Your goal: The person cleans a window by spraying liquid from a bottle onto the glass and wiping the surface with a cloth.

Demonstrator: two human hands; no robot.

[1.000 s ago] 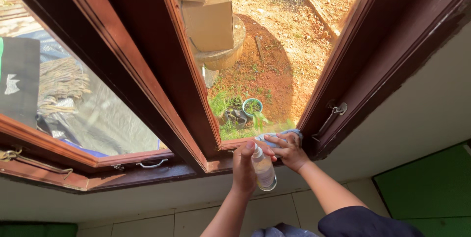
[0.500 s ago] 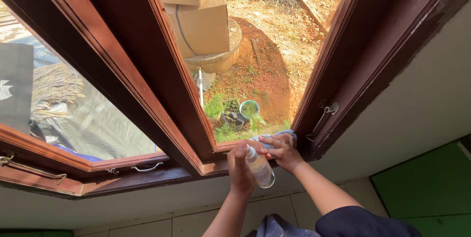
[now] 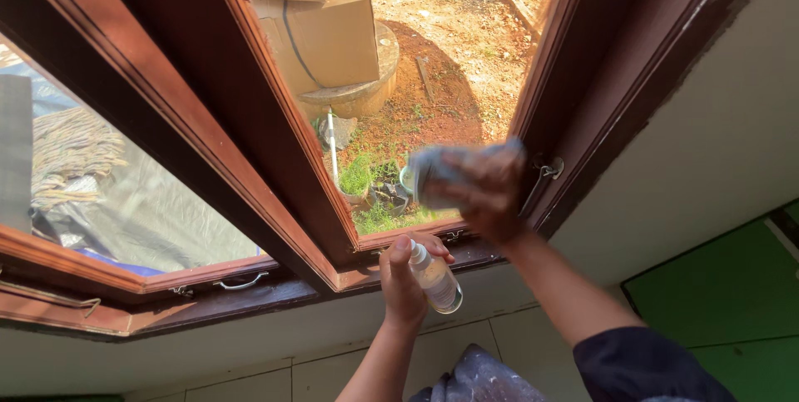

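Observation:
My left hand [image 3: 401, 284] grips a small clear spray bottle [image 3: 435, 279] just below the sill, thumb on its white nozzle. My right hand [image 3: 488, 188], blurred by motion, presses a blue-grey cloth [image 3: 433, 167] against the lower part of the right window pane [image 3: 416, 61]. The pane sits in a brown wooden frame [image 3: 275, 144]. A metal latch [image 3: 549, 170] hangs on the frame just right of my right hand.
A second pane [image 3: 125, 194] on the left has a metal stay [image 3: 237, 283] along its bottom rail. Outside lie red soil, stacked cardboard boxes [image 3: 320, 27] and potted plants [image 3: 370, 181]. White wall [image 3: 716, 119] and a green panel [image 3: 724, 302] flank the right.
My right hand has lifted with the cloth from the bottom corner of the pane up onto the glass. My left hand keeps the bottle in about the same place. The view has shifted slightly.

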